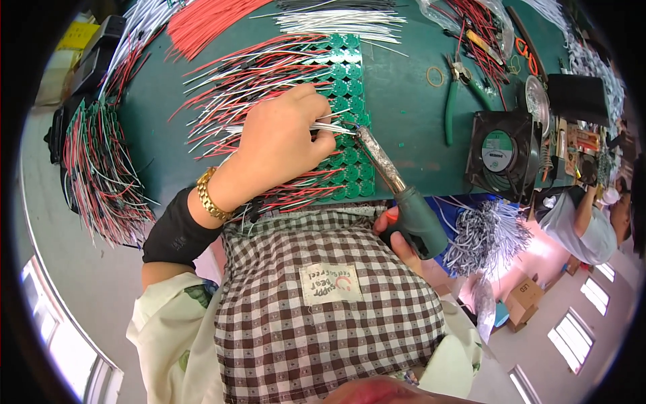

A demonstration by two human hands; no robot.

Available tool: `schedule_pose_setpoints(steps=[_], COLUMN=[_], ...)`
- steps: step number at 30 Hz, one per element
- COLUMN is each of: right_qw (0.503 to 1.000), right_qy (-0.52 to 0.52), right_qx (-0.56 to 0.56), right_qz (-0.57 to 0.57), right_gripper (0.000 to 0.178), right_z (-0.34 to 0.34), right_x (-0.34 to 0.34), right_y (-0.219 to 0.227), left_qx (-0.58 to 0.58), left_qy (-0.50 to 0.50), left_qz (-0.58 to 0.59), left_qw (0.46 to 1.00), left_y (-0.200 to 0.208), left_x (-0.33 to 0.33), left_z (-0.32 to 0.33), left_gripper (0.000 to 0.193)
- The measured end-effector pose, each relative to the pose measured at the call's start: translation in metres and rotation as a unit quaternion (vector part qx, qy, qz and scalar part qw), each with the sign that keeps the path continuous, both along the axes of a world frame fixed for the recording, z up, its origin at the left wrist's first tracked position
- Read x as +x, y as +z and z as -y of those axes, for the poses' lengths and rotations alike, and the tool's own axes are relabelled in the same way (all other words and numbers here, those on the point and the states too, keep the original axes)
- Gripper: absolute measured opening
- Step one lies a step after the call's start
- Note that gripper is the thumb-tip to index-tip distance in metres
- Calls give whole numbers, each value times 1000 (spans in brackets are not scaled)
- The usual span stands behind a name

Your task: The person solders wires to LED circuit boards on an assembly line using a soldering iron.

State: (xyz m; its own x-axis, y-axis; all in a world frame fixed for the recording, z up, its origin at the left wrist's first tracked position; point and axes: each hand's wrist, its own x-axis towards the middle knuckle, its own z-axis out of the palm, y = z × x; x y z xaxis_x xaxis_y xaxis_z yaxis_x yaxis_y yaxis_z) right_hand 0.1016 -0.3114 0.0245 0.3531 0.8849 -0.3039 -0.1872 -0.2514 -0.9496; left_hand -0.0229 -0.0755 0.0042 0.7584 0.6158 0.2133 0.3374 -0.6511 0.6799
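Observation:
My left hand (286,128), with a gold watch on its wrist, pinches a few white wires (331,126) between thumb and forefinger. Their ends lie over a panel of small round green circuit boards (352,87). Red and white wires (225,81) fan out leftward from the panel's rows. In my right hand (404,248) is a soldering iron (382,161) with a dark green handle, its hot end slanting up to the left. The iron's tip is at the panel, beside the white wire ends; whether it touches them I cannot tell.
Loose red wires (208,23) and white wires (340,25) lie along the far side. To the right are green-handled pliers (449,108), a black fan (501,156) and a round metal dish (536,97). Wired boards (101,155) hang at the left edge. Another person (589,225) sits at far right.

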Motion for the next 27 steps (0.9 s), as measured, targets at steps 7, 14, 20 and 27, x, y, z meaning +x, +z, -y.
schedule_pose_setpoints(steps=[7,14,20,27], right_qw=[999,999,997,999], right_qy=[29,-40,-33,-23], right_qx=[3,-14,-43,20], right_qz=[31,27,54,-36], right_gripper=[33,47,57,48], right_z=[-2,6,10,25], right_x=[4,-2,3,6], right_y=[-5,-14,-9,-11], left_qx=[8,-2,6,-7], left_qy=[-8,1,-5,-8], left_qz=[-17,4,13,13], left_qw=[1000,1000,1000,1000], left_y=[0,-1,-2,-1], left_x=[0,0,-2,-3], left_z=[-1,0,0,1], left_gripper=[10,12,12,13])
